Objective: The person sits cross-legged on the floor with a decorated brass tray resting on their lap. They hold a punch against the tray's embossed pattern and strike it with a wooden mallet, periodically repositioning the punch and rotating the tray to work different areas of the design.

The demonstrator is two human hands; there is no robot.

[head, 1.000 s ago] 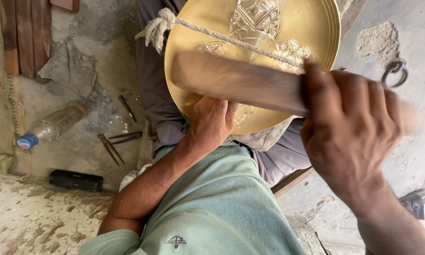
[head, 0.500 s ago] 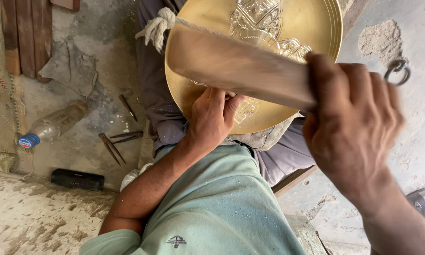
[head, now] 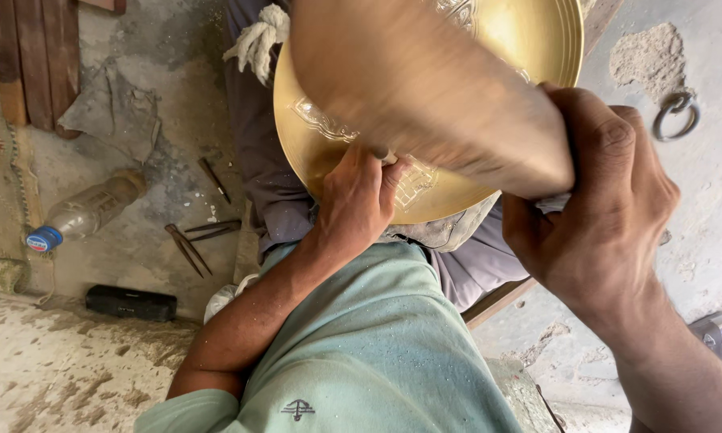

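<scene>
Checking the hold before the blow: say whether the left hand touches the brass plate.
Touching. The head view shows the left hand resting on the brass plate, its fingers pressed against the engraved lower face with no gap.

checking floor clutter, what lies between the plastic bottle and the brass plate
In the head view, thin metal tools lie on the floor between the plastic bottle and brass plate.

Pale green short-sleeved shirt (head: 377,345), bare forearms
</scene>
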